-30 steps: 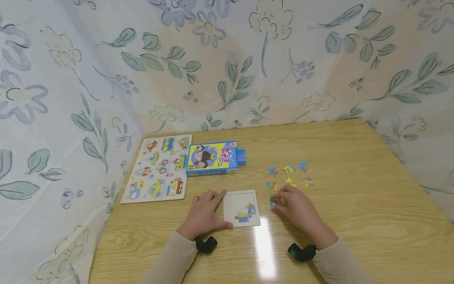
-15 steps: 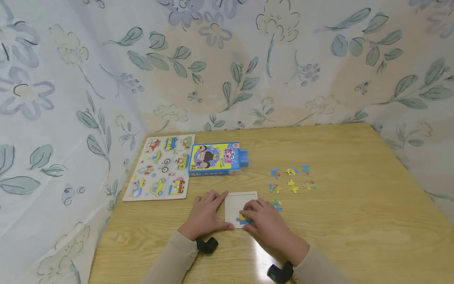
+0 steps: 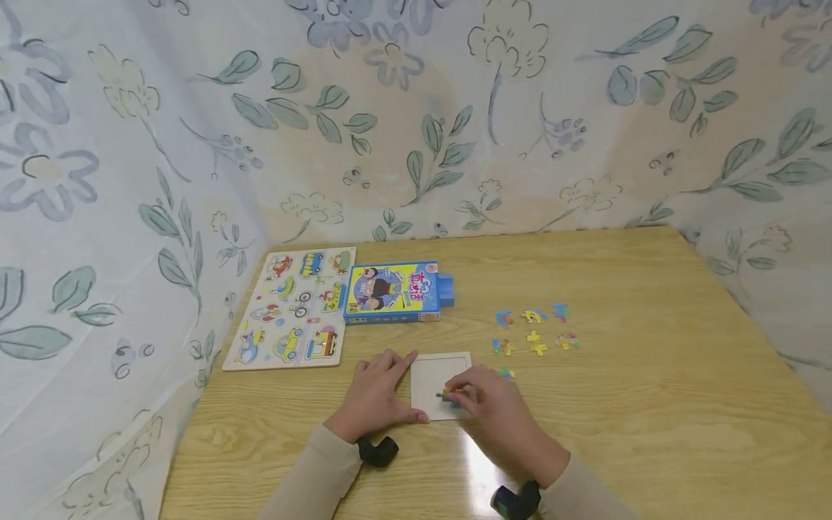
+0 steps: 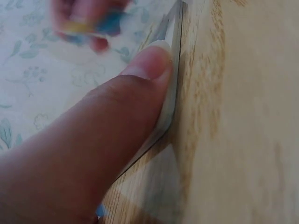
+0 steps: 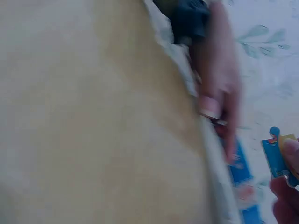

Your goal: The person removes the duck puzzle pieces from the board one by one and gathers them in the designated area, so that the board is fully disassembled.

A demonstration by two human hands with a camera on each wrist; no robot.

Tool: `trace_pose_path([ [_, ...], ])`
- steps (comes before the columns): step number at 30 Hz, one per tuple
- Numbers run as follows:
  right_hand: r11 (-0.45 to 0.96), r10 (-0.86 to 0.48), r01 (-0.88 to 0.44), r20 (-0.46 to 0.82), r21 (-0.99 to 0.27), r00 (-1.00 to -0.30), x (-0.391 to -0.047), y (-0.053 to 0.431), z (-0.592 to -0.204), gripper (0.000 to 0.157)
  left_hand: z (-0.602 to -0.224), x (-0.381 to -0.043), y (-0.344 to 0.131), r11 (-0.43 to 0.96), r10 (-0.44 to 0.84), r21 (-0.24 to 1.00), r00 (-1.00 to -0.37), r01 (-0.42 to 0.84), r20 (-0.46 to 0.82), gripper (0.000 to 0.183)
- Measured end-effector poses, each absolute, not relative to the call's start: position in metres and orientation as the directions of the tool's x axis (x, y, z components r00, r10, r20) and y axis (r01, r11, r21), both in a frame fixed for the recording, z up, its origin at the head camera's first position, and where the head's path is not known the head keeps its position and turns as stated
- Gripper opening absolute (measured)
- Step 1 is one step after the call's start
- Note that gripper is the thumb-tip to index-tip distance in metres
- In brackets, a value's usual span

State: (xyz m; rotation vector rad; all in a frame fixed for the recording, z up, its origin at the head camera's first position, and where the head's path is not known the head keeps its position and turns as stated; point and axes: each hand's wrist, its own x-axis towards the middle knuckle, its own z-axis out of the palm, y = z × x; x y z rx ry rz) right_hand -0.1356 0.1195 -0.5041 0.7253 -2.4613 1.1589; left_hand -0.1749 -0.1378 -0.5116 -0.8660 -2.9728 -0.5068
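Note:
My left hand (image 3: pixel 382 396) lies at the left side of a small square puzzle tray (image 3: pixel 429 372). Its index fingertip is at the tray's upper left corner, and its thumb (image 4: pixel 145 70) presses along the rim near the lower left. Over the tray's lower right part, my right hand (image 3: pixel 497 408) pinches a blue and yellow jigsaw piece (image 5: pixel 276 158) between thumb and fingers. The piece is tilted up on edge, and the right hand covers that corner of the tray. Several loose jigsaw pieces (image 3: pixel 536 343) lie in rows to the right, the nearest one partly behind the right hand.
A blue and yellow card box (image 3: pixel 392 291) lies beyond the tray, a blue block (image 3: pixel 445 290) at its right end. Left of it is a wooden vehicle puzzle board (image 3: pixel 286 310). Floral cloth (image 3: pixel 416 144) hangs behind and left of the wooden table (image 3: pixel 650 404).
My right hand has come left from the loose pieces to the tray's lower right, where it now holds a piece raised on edge. The left hand stays at the tray.

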Motion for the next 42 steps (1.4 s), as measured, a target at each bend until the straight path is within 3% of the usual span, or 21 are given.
trace_pose_path([
  [4, 0.529, -0.19, -0.534, 0.522, -0.659, -0.832, -0.145, 0.156, -0.485, 0.021, -0.511, -0.177, -0.139, 0.799, 0.513, 0.32, -0.854, 0.51, 0.081, 0.114],
  [9, 0.675, -0.071, -0.278, 0.316, -0.683, -0.946, -0.15, 0.216, -0.48, 0.014, -0.512, -0.18, -0.141, 0.802, 0.513, 0.314, -0.855, 0.508, 0.073, 0.114],
  [12, 0.742, -0.089, -0.226, 0.242, -0.632, -0.966, -0.149, 0.233, -0.49, 0.012, -0.513, -0.179, -0.145, 0.808, 0.509, 0.305, -0.858, 0.503, 0.068, 0.114],
  [17, 0.793, -0.192, -0.321, 0.289, -0.518, -0.938, -0.151, 0.235, -0.508, 0.014, -0.511, -0.176, -0.147, 0.814, 0.494, 0.311, -0.866, 0.49, 0.071, 0.113],
  [23, 0.796, -0.215, -0.389, 0.384, -0.464, -0.898, -0.153, 0.229, -0.51, 0.017, -0.512, -0.176, -0.148, 0.816, 0.493, 0.311, -0.867, 0.488, 0.067, 0.113],
  [29, 0.745, -0.328, -0.56, 0.532, -0.362, -0.781, -0.155, 0.182, -0.498, 0.017, -0.511, -0.178, -0.149, 0.824, 0.477, 0.307, -0.876, 0.476, 0.077, 0.114],
  [33, 0.728, -0.507, -0.623, 0.387, -0.287, -0.77, -0.147, 0.148, -0.499, 0.036, -0.513, -0.179, -0.146, 0.82, 0.484, 0.309, -0.872, 0.482, 0.078, 0.115],
  [36, 0.745, -0.538, -0.608, 0.291, -0.276, -0.791, -0.139, 0.139, -0.504, 0.046, -0.513, -0.18, -0.14, 0.804, 0.503, 0.325, -0.861, 0.499, 0.078, 0.115],
  [42, 0.707, -0.499, -0.572, 0.279, -0.417, -0.82, -0.135, 0.137, -0.507, 0.036, -0.513, -0.182, -0.134, 0.801, 0.511, 0.317, -0.856, 0.507, 0.08, 0.113],
])
